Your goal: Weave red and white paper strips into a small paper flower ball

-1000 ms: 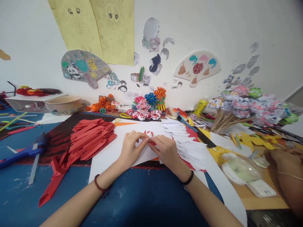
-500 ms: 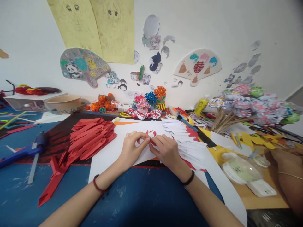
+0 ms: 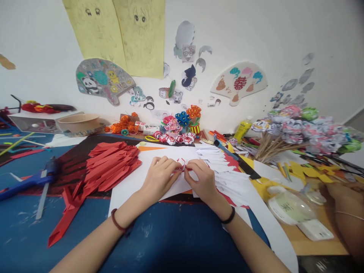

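Note:
Between my two hands, above white paper sheets, is a small red and white folded paper piece [image 3: 182, 163]. My left hand [image 3: 162, 174] pinches its left side with thumb and forefinger. Its right side is pinched by my right hand [image 3: 201, 178], and the fingertips of both hands nearly meet. The fingers partly cover the piece. A heap of folded red paper strips [image 3: 110, 165] lies to the left of my hands. Folded white strips [image 3: 230, 182] are spread just right of my right hand, with some red paper under them.
A blue glue gun [image 3: 36, 180] lies at the left. Red and white paper flowers [image 3: 173, 139] line the back. Paper flowers on sticks [image 3: 295, 129] and a clear container [image 3: 290, 204] are at the right, beside another person's arm [image 3: 345, 212].
My fingers have shifted on the small paper piece, which has turned and shows less white. The whole view has moved slightly, so the wall and table items appear a little further right.

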`<state>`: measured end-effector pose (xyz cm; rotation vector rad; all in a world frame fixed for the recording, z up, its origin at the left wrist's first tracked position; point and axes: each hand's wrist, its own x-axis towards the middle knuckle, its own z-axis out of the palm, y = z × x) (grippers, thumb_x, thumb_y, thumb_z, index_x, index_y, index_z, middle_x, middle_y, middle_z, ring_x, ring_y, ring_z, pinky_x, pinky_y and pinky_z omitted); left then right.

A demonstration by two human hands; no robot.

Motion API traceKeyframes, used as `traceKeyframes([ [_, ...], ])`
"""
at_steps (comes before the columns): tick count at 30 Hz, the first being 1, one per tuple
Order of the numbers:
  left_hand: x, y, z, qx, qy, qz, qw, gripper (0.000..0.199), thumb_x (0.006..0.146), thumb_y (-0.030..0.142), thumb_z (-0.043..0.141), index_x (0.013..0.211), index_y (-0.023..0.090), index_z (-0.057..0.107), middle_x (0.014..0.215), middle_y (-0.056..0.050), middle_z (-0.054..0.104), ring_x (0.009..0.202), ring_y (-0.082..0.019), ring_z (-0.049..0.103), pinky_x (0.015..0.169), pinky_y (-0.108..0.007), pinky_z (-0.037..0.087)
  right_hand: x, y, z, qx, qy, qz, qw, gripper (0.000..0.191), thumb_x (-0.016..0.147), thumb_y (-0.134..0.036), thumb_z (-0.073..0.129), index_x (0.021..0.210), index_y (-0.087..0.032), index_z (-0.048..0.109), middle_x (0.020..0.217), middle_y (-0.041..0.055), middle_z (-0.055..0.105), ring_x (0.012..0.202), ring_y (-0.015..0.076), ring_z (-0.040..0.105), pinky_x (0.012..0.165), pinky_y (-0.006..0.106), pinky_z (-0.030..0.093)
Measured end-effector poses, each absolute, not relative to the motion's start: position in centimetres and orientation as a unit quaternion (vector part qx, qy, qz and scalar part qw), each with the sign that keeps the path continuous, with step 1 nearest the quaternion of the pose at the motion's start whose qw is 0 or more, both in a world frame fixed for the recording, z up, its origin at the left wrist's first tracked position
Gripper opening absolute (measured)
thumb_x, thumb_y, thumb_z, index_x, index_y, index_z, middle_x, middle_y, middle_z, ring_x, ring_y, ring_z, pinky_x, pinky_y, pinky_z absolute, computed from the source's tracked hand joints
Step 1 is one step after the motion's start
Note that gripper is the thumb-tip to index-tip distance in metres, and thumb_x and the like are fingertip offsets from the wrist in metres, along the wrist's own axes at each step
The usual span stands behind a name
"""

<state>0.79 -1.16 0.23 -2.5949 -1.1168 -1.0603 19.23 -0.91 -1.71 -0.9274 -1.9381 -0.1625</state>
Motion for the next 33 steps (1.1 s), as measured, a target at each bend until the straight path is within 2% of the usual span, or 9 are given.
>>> traceKeyframes([
  [10, 0.9, -1.3, 0.1, -0.859, -0.368, -0.342, 0.099, 0.013, 0.097, 0.022, 0.045, 0.098, 0.020, 0.058, 0.092, -0.002, 0.069, 0.083, -0.017, 0.054, 0.079, -0.036, 0.031, 19.3, -0.8, -2.0, -0.353, -0.810, -0.096, 0.458, 0.014, 0.089, -0.012, 0.050, 0.093, -0.020, 0.060, 0.092, 0.0071, 0.067, 0.084, 0.0194, 0.059, 0.074, 0.033, 0.049],
  [16, 0.9, -1.3, 0.2, -0.856, -0.370, -0.348, 0.097, 0.014, 0.098, 0.026, 0.046, 0.098, 0.021, 0.059, 0.092, -0.002, 0.070, 0.084, -0.017, 0.055, 0.080, -0.036, 0.030, 19.3, -0.7, -1.9, -0.346, -0.812, -0.112, 0.456, 0.014, 0.089, -0.012, 0.051, 0.092, -0.020, 0.061, 0.091, 0.0068, 0.068, 0.084, 0.0205, 0.057, 0.076, 0.035, 0.049],
  [26, 0.8, -1.2, 0.2, -0.856, -0.361, -0.352, 0.113, 0.012, 0.097, 0.022, 0.047, 0.098, 0.021, 0.060, 0.091, 0.000, 0.070, 0.082, -0.016, 0.055, 0.080, -0.036, 0.030, 19.3, -0.7, -1.8, -0.337, -0.815, -0.105, 0.460, 0.014, 0.089, -0.011, 0.051, 0.092, -0.019, 0.062, 0.091, 0.0068, 0.068, 0.085, 0.0195, 0.057, 0.077, 0.034, 0.050],
  [33, 1.9, -1.9, -0.3, -0.823, -0.393, -0.383, 0.144, 0.008, 0.091, 0.021, 0.052, 0.093, 0.019, 0.059, 0.085, -0.001, 0.068, 0.079, -0.017, 0.056, 0.076, -0.036, 0.031, 19.5, -0.6, -1.9, -0.301, -0.817, -0.188, 0.455, 0.017, 0.085, -0.009, 0.059, 0.097, -0.020, 0.064, 0.094, 0.0045, 0.071, 0.088, 0.0212, 0.055, 0.077, 0.036, 0.047],
])
